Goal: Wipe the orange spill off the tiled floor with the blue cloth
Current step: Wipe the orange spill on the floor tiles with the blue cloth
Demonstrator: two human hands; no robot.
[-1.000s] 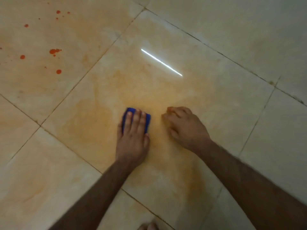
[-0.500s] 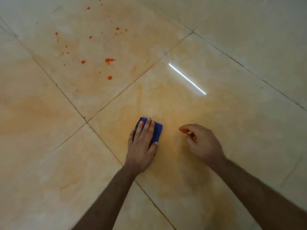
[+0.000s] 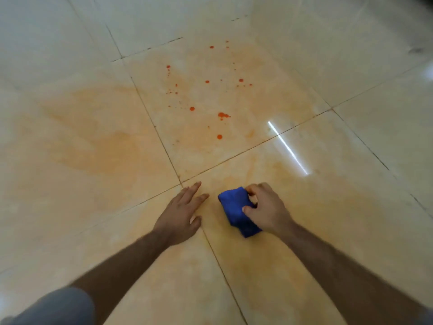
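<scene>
Right hand (image 3: 264, 207) has the blue cloth (image 3: 239, 212) now, fingers and thumb curled around the bunched wad and pinching it against the tiled floor (image 3: 351, 66), just right of the spot where four tiles meet. Left hand (image 3: 180, 214) lies flat beside it, fingers spread, palm down on the tile, holding nothing and touching no cloth; it looks like a brace for the body's weight. Nothing else is on the floor.

And the job? By my reckoning it's partway at best. The orange spill (image 3: 220, 116) sits on the far tile, well apart from the cloth: a scatter of bright red-orange drops, crisp-edged, apparently untouched. Around them and out to the left spreads a pale orange film (image 3: 105, 146), streaky and thin, and the same tint lies under both hands. That haze reads as smeared residue, so the near tiles need another pass too. What's left, I'd judge: carry the cloth up to those far drops, lift them, then go over the wide stained patch on the left
</scene>
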